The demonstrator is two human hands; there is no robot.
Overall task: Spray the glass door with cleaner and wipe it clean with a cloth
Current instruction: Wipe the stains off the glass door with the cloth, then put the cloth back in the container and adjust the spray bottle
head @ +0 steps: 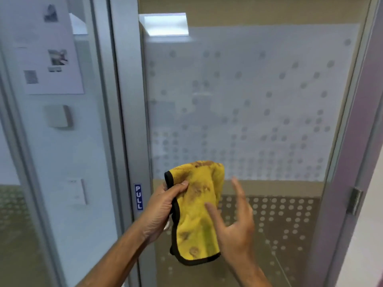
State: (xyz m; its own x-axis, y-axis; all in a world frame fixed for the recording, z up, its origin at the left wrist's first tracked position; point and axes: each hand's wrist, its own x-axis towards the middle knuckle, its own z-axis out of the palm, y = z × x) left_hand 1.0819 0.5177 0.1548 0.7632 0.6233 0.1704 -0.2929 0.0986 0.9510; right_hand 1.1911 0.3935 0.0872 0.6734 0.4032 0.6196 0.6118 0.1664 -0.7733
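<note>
Only 2 forearms and 2 hands of the person show, entering from the bottom edge. Both forearms are bare up to the frame edge, with no sleeve or cuff on the part in view. The left hand (163, 212) wears no glove, and no ring or watch can be made out on it; tendons and veins stand out across its back and wrist. The right hand (236, 228) is likewise ungloved, and it is motion-blurred, so finer detail cannot be read.
</note>
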